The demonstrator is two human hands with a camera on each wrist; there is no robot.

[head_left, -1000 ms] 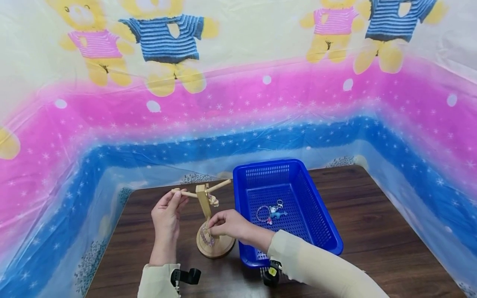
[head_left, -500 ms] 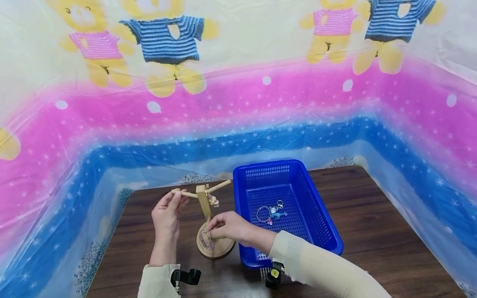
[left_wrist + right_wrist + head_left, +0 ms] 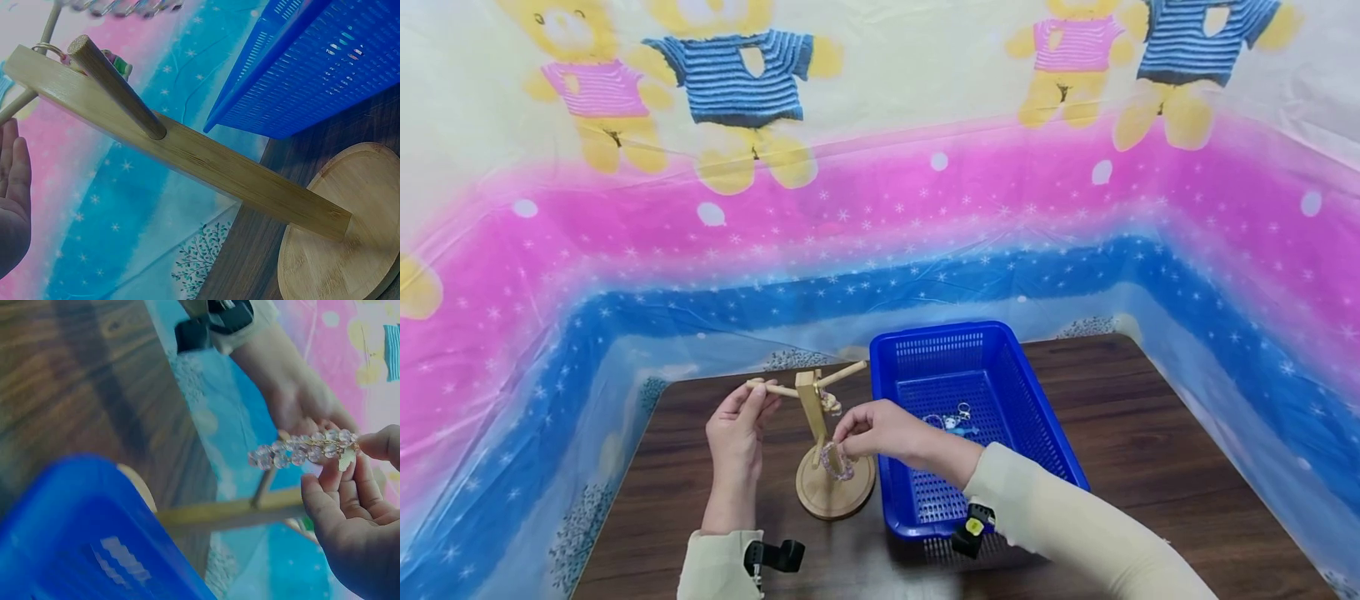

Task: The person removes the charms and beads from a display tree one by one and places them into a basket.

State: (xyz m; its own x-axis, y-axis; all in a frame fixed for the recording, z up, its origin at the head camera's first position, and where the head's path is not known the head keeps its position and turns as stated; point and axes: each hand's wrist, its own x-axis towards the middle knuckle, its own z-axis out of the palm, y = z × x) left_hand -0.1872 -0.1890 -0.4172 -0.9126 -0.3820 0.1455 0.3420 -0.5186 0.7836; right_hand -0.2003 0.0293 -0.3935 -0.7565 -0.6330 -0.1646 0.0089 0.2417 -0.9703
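A wooden stand (image 3: 810, 408) with a round base (image 3: 820, 498) and several pegs stands at table centre-left. My left hand (image 3: 737, 437) pinches the end of its left peg (image 3: 781, 391). In my right hand (image 3: 887, 432), a bracelet of clear pinkish beads (image 3: 297, 450) is pinched between thumb and fingers, a small pale charm (image 3: 345, 459) dangling from it. In the head view the bracelet hangs before the lower post, right of it. A small charm trinket (image 3: 831, 404) hangs by a ring near the top of the post; its kind is unclear.
To the right of the stand sits a blue perforated basket (image 3: 940, 343). Inside lie a keychain with a blue figure (image 3: 958, 427) and a beaded ring, partly hidden by my right hand. A dark wooden table (image 3: 1157, 433) extends beyond, with a printed cloth (image 3: 880, 217) behind.
My right hand has moved to the right and slightly up with the bracelet, away from the stand's lower post. The left hand stays on the peg.
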